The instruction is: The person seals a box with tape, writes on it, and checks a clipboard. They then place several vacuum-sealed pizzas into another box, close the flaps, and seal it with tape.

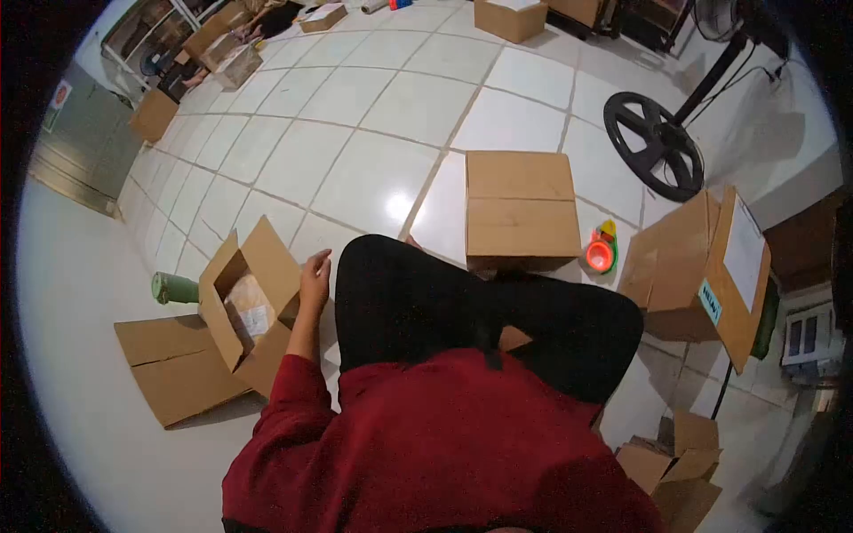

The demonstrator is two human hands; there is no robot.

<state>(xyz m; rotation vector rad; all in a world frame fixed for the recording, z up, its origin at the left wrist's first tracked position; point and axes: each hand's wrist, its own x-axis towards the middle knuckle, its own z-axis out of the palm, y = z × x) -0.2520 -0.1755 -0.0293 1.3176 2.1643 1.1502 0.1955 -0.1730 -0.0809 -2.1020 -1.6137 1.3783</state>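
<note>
My left hand (314, 281) hovers beside my left knee with its fingers loosely stretched and nothing in them. Just left of it stands an opened cardboard box (229, 275) with its flaps spread outward. Inside lies a pale wrapped package with a white printed label (256, 320). My right hand is out of sight. In front of my crossed legs sits a closed cardboard box (522, 202). Close to its right side lie orange, yellow and green plastic pieces (601, 252).
A green cylinder (174, 288) lies behind the opened box. At right stands a cardboard box (673, 266) with a clipboard (739, 266) leaning on it, and a small open box (675, 457) nearer me. A fan's round black base (656, 147) rests beyond. More boxes (511, 19) line the far side.
</note>
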